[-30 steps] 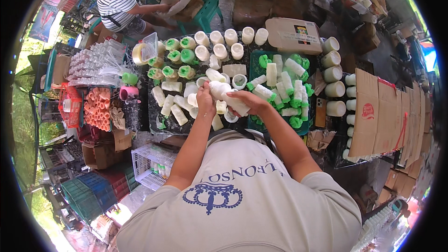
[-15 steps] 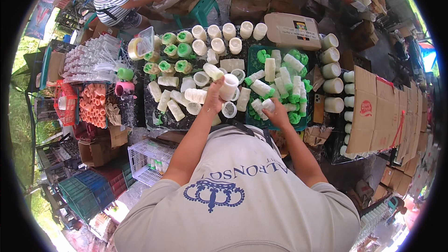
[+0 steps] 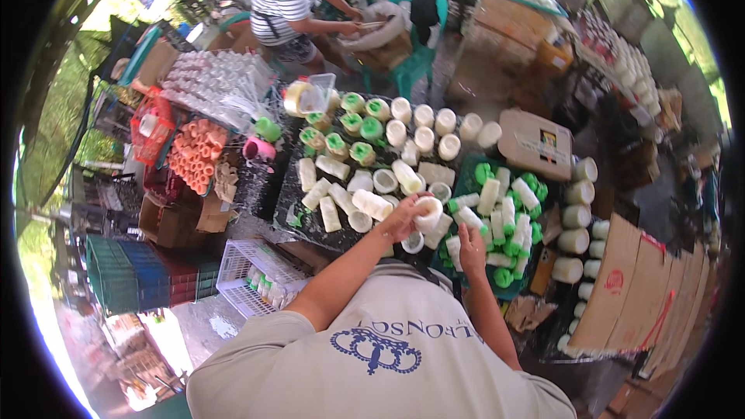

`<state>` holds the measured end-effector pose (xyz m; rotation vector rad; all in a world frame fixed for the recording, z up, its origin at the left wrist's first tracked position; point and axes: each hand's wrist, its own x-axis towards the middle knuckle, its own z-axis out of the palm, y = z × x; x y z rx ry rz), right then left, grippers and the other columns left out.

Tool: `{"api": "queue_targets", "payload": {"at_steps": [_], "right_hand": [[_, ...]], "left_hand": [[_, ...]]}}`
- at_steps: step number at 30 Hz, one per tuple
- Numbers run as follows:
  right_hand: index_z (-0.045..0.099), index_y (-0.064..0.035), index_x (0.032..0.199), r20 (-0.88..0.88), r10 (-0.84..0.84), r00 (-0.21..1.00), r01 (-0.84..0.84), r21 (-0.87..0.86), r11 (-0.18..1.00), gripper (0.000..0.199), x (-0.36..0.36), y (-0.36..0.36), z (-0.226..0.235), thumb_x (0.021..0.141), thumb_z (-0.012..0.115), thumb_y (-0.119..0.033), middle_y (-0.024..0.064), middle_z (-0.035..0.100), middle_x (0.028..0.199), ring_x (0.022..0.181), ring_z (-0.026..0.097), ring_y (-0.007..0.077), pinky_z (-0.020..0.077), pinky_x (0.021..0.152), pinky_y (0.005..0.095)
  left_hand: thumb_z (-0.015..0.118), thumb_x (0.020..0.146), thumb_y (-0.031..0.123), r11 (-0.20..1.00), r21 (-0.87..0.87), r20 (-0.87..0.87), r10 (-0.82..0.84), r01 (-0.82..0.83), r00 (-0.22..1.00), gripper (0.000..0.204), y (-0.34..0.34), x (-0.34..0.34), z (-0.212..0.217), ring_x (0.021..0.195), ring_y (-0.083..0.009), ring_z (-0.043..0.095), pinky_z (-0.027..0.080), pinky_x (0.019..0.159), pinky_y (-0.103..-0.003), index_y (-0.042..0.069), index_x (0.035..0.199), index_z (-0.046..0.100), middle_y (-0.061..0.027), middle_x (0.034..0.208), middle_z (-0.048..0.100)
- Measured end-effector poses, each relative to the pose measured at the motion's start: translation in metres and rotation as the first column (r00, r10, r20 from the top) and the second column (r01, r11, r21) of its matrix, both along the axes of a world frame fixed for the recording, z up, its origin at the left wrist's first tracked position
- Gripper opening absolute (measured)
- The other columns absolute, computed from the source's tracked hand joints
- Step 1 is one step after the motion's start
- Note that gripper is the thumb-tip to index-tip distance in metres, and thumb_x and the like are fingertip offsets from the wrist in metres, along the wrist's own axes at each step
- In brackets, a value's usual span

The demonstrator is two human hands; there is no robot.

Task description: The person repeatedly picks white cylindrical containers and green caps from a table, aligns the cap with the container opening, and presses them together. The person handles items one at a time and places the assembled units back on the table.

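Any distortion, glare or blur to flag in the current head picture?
Head view: strong fisheye distortion inside a black circular border; head view: glare blows out patches below the green crate at left; head view: the left hand and white cylinder look slightly soft, but readable.

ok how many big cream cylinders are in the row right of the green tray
5 cylinders: farthest beside the flat cardboard piece, other four lined up toward you; none looks hidden.

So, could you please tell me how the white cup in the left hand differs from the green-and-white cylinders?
The white cup is plain; the green-and-white cylinders have green parts. The left hand holds the cup; the cylinders lie heaped in the tray. Both are rounded and show white.
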<state>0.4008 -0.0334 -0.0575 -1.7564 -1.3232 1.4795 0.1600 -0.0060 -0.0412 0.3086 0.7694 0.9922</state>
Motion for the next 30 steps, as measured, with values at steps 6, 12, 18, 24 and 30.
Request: {"api": "queue_targets", "payload": {"at_steps": [6,12,18,24,30], "right_hand": [[0.051,-0.0159,0.142,-0.602,0.015,0.798,-0.255,-0.316,0.914,0.052,-0.061,0.032,0.014,0.106,0.04,-0.052,0.0045,0.063,0.132,0.112,0.061,0.019,0.0473,0.091,0.0382],[0.052,-0.0081,0.138,-0.891,-0.198,0.409,-0.21,-0.303,0.929,0.051,-0.092,0.021,0.034,0.101,0.055,-0.043,0.0056,0.063,0.131,0.118,0.059,0.0198,0.0436,0.098,0.0383],[0.058,-0.0044,0.127,-0.716,0.055,0.696,-0.207,-0.127,0.97,0.047,-0.1,0.01,0.029,0.089,0.077,-0.023,0.0039,0.066,0.115,0.104,0.063,0.0147,0.0472,0.088,0.03],[0.061,-0.0005,0.097,-0.272,0.209,0.939,-0.156,0.205,0.966,0.026,-0.109,-0.001,0.071,0.089,0.077,-0.018,0.0038,0.063,0.084,0.072,0.053,0.0084,0.0414,0.058,0.0312],[0.052,0.0006,0.081,0.068,0.342,0.937,-0.332,0.473,0.816,0.027,-0.121,0.005,0.057,0.09,0.071,-0.018,0.02,0.059,0.069,0.06,0.056,0.0339,0.0413,0.057,0.0455]], "left_hand": [[0.048,0.102,0.047,0.989,-0.015,0.056,-0.147,0.148,0.988,0.052,-0.007,-0.02,0.017,0.114,-0.0221,0.065,0.053,0.094,-0.043,0.011,0.14,0.052,-0.0062,0.128,0.064],[0.056,0.098,0.038,0.996,0.025,0.021,-0.085,0.085,0.996,0.047,-0.022,-0.039,0.027,0.106,-0.023,0.068,0.056,0.083,-0.04,0.015,0.138,0.055,-0.0078,0.124,0.067],[0.073,0.091,0.015,0.997,0.053,-0.552,0.082,-0.063,0.83,0.033,-0.019,-0.038,-0.006,0.089,-0.0157,0.069,0.058,0.073,-0.032,0.009,0.12,0.058,-0.0053,0.103,0.069],[0.069,0.088,0.014,0.967,0.251,-0.957,0.243,0.031,0.159,0.017,-0.018,-0.018,0.004,0.078,-0.0274,0.07,0.053,0.07,-0.04,0.007,0.101,0.06,-0.0128,0.086,0.07],[0.063,0.086,0.02,0.981,0.196,-0.979,0.194,-0.013,-0.061,0.014,-0.021,-0.024,-0.011,0.079,-0.0385,0.069,0.051,0.069,-0.047,0.009,0.094,0.06,-0.0169,0.08,0.069]]}}
